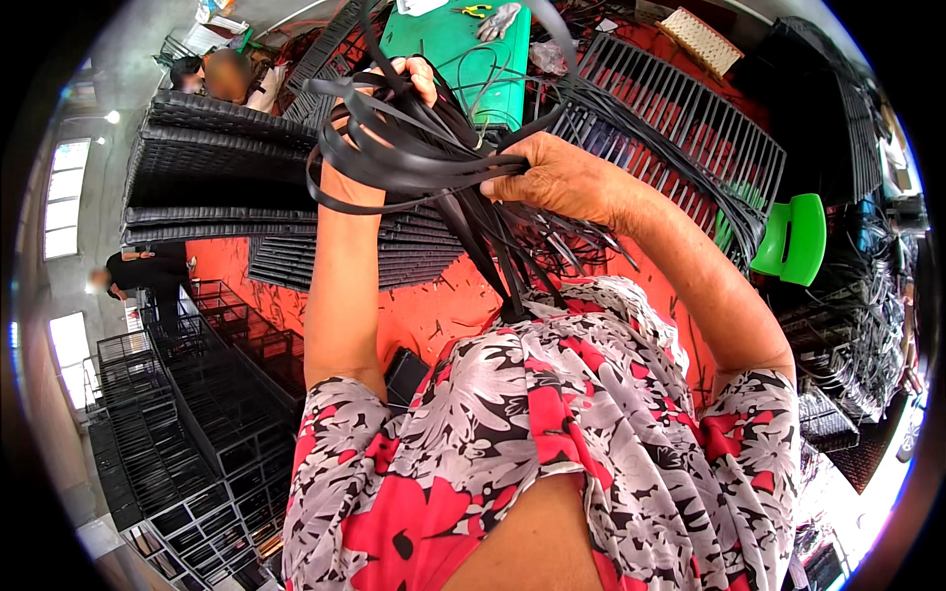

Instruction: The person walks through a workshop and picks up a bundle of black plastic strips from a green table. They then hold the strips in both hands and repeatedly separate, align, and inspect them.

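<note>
Both hands are raised ahead of the chest, closed on one bundle of long, flat black strips. On the left, the forearm rises nearly straight, and the left hand has its fingers bent over the upper part of the bundle; loops of strip cross in front of the wrist and hide the palm, so how tightly it grips cannot be told. From the other side the bare right forearm slants up and inward, elbow out, and the right hand lies lower, knuckles outward, its thumb and curled fingers closed around the gathered strips. The bundle spans the space between the hands, arching in loops on the left while its loose ends hang toward the lap.

Below spreads a floral garment in grey, black and red, over a red floor strewn with dark scraps. Black open frames crowd the lower left; above them are stacked black woven panels. A black slatted frame leans at upper right, beside a green table. A co-worker in dark clothing is at far left. Smaller still are a bright green chair, a pale woven basket, a grey glove and yellow-handled pliers, the last two on the table.
</note>
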